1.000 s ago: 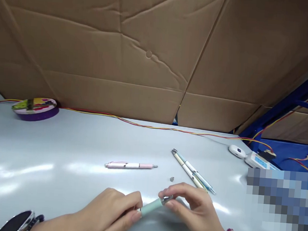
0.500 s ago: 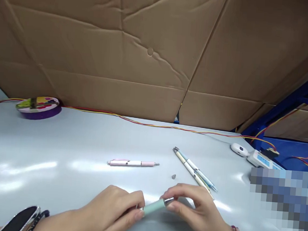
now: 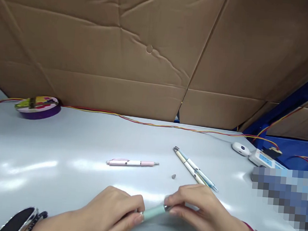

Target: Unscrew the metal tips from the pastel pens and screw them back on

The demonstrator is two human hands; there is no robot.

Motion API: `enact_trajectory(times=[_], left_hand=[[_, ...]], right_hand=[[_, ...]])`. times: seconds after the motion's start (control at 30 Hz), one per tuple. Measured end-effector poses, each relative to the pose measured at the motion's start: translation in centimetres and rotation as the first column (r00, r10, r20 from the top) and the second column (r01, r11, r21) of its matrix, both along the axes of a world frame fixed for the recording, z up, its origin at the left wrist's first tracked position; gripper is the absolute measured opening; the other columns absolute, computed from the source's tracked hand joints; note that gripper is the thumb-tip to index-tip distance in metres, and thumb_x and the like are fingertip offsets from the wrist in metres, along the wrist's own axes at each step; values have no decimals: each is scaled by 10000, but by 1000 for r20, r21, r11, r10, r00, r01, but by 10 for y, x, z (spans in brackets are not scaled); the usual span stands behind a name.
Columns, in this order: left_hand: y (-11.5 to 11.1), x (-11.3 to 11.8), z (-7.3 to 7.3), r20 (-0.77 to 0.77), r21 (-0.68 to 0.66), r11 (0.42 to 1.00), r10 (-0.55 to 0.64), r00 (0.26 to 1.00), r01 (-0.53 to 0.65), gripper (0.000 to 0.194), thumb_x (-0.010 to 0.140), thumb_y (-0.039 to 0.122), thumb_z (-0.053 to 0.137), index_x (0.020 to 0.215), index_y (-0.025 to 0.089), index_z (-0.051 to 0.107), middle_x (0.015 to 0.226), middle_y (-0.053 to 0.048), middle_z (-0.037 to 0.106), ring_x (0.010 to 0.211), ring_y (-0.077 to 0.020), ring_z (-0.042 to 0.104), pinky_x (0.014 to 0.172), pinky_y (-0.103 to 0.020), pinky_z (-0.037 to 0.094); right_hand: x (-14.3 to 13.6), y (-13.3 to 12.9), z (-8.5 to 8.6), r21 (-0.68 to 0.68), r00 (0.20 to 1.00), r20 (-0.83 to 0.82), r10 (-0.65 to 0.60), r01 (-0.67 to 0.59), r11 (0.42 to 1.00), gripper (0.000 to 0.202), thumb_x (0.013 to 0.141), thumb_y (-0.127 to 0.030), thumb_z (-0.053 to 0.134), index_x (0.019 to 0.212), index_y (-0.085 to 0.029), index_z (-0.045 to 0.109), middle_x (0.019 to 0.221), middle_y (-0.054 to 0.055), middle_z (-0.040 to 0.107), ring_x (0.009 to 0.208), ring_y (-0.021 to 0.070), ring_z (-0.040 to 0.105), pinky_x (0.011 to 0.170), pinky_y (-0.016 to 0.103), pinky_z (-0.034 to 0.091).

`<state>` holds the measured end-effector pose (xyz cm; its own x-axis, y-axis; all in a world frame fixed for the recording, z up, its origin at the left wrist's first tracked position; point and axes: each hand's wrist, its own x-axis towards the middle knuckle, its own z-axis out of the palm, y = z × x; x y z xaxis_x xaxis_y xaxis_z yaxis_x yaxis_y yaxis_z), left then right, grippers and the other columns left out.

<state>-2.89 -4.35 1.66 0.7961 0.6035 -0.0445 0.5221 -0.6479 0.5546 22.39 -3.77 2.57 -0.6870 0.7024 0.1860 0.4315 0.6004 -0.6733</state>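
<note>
Low in the head view, both my hands hold one mint-green pen (image 3: pixel 154 212) just above the grey table (image 3: pixel 61 147). My left hand (image 3: pixel 114 212) pinches the pen's left end. My right hand (image 3: pixel 199 211) grips its right end at the silver metal tip. A small loose metal tip piece (image 3: pixel 173 176) lies on the table just beyond my right fingers. A pink and white pen (image 3: pixel 132 163) lies flat further out, left of centre. Two pale pens (image 3: pixel 195 169) lie side by side on a diagonal, right of centre.
A round purple tin (image 3: pixel 37 107) stands at the table's far left. Red and yellow wires (image 3: pixel 153 124) run along the back edge below a cardboard wall (image 3: pixel 148 51). A small white device (image 3: pixel 240 148) and a white box (image 3: pixel 262 159) lie at the far right.
My hands and the green pen have sunk slightly lower in the view, with my right fingers closing further over the metal tip. The pens on the table have not moved.
</note>
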Motion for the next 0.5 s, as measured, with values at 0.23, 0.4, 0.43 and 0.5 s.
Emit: enact_trajectory(times=[0.23, 0.4, 0.43, 0.5], left_hand=[[2, 1, -6, 2, -2, 1000, 6, 1000, -6, 499, 1024, 476, 109, 863, 216, 503, 743, 5, 622, 651, -159, 579, 636, -227, 409], [2, 0, -4, -8, -24, 1000, 12, 1000, -13, 473, 1023, 455, 136, 825, 213, 490, 711, 7, 591, 629, -158, 557, 622, -222, 405], [2, 0, -3, -5, -29, 1000, 11, 1000, -11, 468, 1022, 453, 143, 820, 213, 490, 708, 7, 586, 625, -157, 551, 622, -223, 405], [3, 0, -2, 16, -46, 999, 21, 1000, -20, 450, 1019, 456, 167, 819, 213, 489, 721, 8, 584, 636, -158, 545, 632, -223, 404]], right_hand=[[-2, -1, 1, 82, 993, 118, 7, -17, 996, 457, 978, -504, 309, 922, -180, 627, 718, 27, 653, 624, 132, 565, 595, 220, 395], [-3, -3, 2, -77, 993, 116, -17, 26, 997, 199, 967, -293, 424, 922, -207, 597, 776, 12, 675, 660, 121, 583, 625, 197, 410], [-4, -3, 0, -104, 994, 106, -28, 39, 994, 244, 966, -329, 416, 850, -202, 589, 722, 13, 663, 622, 125, 567, 603, 206, 404], [-10, -4, -7, -198, 998, 33, -53, 58, 979, 403, 975, -421, 355, 692, -195, 531, 581, 6, 602, 540, 121, 521, 574, 222, 392]])
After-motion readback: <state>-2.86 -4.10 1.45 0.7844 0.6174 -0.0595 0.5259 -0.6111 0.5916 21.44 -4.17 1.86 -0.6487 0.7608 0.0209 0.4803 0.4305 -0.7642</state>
